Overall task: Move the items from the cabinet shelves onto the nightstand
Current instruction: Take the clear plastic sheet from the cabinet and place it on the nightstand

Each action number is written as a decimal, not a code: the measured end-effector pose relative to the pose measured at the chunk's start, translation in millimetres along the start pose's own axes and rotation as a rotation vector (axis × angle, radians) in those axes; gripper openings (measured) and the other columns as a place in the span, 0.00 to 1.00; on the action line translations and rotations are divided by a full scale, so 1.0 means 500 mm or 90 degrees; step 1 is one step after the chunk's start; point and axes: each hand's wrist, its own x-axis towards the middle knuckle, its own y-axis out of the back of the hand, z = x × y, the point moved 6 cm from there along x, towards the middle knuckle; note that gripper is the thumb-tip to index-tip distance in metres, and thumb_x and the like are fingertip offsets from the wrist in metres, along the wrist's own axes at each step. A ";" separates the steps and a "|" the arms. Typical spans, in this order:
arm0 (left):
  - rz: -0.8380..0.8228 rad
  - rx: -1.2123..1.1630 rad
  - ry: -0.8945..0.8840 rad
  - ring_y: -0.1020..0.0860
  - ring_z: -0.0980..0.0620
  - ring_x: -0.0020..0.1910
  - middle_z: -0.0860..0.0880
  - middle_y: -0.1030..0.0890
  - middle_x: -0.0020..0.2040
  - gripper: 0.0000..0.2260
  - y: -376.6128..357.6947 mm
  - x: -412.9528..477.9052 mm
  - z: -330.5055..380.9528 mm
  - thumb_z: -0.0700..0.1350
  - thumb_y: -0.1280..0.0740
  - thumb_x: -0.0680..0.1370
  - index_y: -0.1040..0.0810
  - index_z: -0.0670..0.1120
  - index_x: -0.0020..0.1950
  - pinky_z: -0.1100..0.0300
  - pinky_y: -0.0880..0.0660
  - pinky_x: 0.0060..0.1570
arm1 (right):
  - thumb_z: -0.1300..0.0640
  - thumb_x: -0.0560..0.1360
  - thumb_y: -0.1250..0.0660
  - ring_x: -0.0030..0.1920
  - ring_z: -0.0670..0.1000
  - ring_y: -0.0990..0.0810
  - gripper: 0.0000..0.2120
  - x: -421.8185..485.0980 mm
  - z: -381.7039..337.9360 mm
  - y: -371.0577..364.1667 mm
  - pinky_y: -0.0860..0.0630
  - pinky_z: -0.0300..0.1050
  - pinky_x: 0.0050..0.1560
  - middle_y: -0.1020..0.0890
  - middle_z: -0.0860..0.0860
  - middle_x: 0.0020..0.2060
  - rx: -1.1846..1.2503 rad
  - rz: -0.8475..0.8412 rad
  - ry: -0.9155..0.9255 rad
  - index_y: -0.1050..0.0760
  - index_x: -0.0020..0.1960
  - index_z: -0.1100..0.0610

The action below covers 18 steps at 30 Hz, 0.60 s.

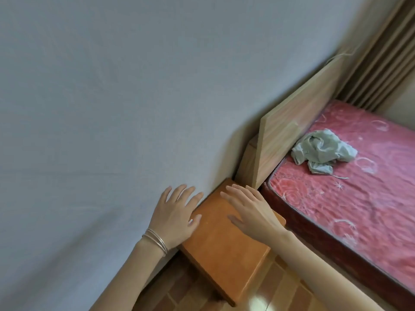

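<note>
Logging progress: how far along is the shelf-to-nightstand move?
Done: nothing visible; no item shows on the orange wooden nightstand. In hand: nothing; the left hand and right hand are open and empty at its top. Left: apparently every item; the cabinet is out of view.

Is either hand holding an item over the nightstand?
No: the left hand and right hand are spread open and empty at the nightstand.

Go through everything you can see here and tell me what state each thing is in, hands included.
nightstand: stands against the wall, beside the bed.
left hand: open, fingers spread, holds nothing, at the nightstand's wall edge.
right hand: open, flat over the nightstand top, holds nothing.
cloth: crumpled on the bed by the headboard.
</note>
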 end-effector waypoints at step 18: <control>-0.096 -0.068 -0.541 0.26 0.46 0.63 0.47 0.22 0.62 0.25 -0.061 -0.042 0.745 0.58 0.45 0.73 0.24 0.50 0.65 0.42 0.30 0.62 | 0.44 0.76 0.44 0.70 0.52 0.34 0.27 -0.810 0.104 0.132 0.38 0.53 0.69 0.32 0.52 0.70 -0.068 0.035 -0.535 0.36 0.71 0.53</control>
